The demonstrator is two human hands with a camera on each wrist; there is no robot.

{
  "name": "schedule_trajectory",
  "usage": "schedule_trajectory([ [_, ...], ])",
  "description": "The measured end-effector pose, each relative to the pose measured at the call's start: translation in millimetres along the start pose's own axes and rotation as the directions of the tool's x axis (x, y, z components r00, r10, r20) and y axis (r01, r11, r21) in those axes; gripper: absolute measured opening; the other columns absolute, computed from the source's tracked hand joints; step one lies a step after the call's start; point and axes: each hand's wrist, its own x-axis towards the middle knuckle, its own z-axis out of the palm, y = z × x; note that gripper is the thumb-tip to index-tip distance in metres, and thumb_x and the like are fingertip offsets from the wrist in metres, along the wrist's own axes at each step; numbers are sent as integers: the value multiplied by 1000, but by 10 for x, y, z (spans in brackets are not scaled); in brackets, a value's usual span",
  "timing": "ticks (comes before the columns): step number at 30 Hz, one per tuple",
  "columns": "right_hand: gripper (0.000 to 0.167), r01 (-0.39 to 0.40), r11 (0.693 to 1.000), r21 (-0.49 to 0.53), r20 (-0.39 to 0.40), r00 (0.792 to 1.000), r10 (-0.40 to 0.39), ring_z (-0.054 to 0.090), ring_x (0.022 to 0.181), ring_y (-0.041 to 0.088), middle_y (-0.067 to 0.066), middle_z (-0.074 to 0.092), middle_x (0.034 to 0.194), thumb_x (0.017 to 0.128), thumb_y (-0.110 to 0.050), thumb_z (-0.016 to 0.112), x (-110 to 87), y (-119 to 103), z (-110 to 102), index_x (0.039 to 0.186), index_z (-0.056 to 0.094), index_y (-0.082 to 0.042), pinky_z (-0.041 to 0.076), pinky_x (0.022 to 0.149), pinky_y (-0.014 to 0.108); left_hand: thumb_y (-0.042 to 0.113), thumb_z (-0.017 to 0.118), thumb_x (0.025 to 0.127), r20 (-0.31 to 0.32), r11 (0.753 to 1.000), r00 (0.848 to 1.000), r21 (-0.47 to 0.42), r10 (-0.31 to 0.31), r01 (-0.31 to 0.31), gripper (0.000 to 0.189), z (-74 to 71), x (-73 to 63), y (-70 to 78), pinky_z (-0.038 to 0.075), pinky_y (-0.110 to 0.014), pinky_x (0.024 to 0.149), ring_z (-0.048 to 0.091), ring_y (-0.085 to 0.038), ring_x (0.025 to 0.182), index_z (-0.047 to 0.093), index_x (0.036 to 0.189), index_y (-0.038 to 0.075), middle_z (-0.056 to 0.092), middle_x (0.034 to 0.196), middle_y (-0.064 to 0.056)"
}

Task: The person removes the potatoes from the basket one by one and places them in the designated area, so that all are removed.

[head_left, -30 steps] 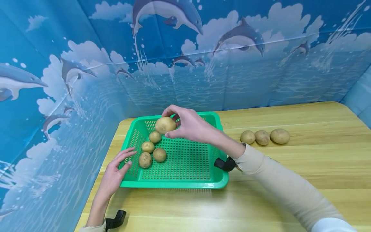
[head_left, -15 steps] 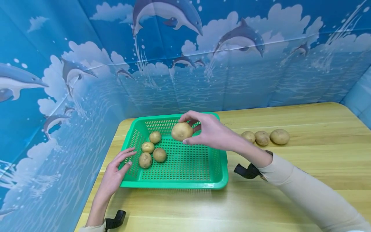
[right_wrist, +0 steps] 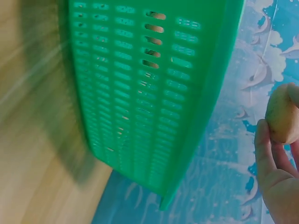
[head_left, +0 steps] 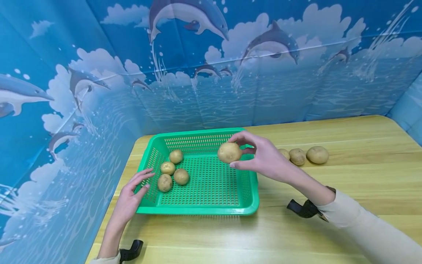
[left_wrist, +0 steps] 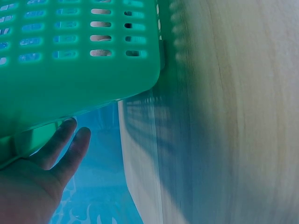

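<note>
In the head view my right hand (head_left: 262, 156) pinches a potato (head_left: 229, 152) between thumb and fingers, above the right end of a green plastic basket (head_left: 197, 211). The right wrist view also shows this potato (right_wrist: 283, 114) in the fingertips, beyond the basket's rim. My left hand (head_left: 129, 196) lies at the basket's left rim, thumb and fingers extended and apart. In the left wrist view, two straight fingers of it (left_wrist: 70, 154) show beside the rim. Several potatoes (head_left: 168, 168) sit in the left part of the basket.
On the wooden table (head_left: 346, 190), three potatoes (head_left: 298, 157) lie in a row right of the basket, the nearest partly hidden by my right hand. A blue dolphin-print curtain (head_left: 211, 91) hangs behind and to the left of the table.
My right hand has moved right with the potato, from over the basket's left-middle to its right end. My left hand and the potatoes in the basket have stayed put.
</note>
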Motion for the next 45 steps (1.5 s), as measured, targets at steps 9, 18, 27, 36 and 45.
schedule_trajectory([
  [9,51,-40,999,17,-74,996,42,61,108,16,0,58,123,79,-21,85,-171,110,-80,123,60,-18,51,93,29,-1,53,99,0,1000,1000,-1,-6,6,36,8,-40,-1,23,-65,108,25,-30,144,59,133,5,44,148,-5],
  [18,52,-83,996,14,-117,989,84,58,114,17,2,55,127,79,-16,84,-386,286,-203,124,59,-14,51,92,28,-2,53,99,0,1000,1000,6,5,-5,36,-1,-23,-1,24,-65,108,26,-29,144,60,134,6,45,148,-3],
  [27,54,-60,996,61,-152,986,69,60,113,22,7,55,127,79,-7,83,-568,387,-365,126,57,-11,52,91,31,-1,55,98,-5,1000,1000,16,-19,19,36,-7,-14,2,24,-64,108,27,-30,144,61,132,5,46,147,-3],
  [36,56,-61,997,47,-224,972,70,61,110,18,12,54,127,78,4,80,-715,458,-577,127,54,-4,52,88,28,-1,54,98,-2,1000,1000,20,-6,6,37,3,-12,-7,25,-64,108,26,-29,144,60,133,6,45,148,-2],
  [45,56,-102,993,-66,-294,953,79,59,112,11,8,55,127,80,4,78,-847,570,-783,129,53,-5,52,86,22,-1,54,98,-4,1000,1000,18,5,-5,36,5,-3,1,24,-65,108,26,-30,144,60,133,6,45,148,-4],
])
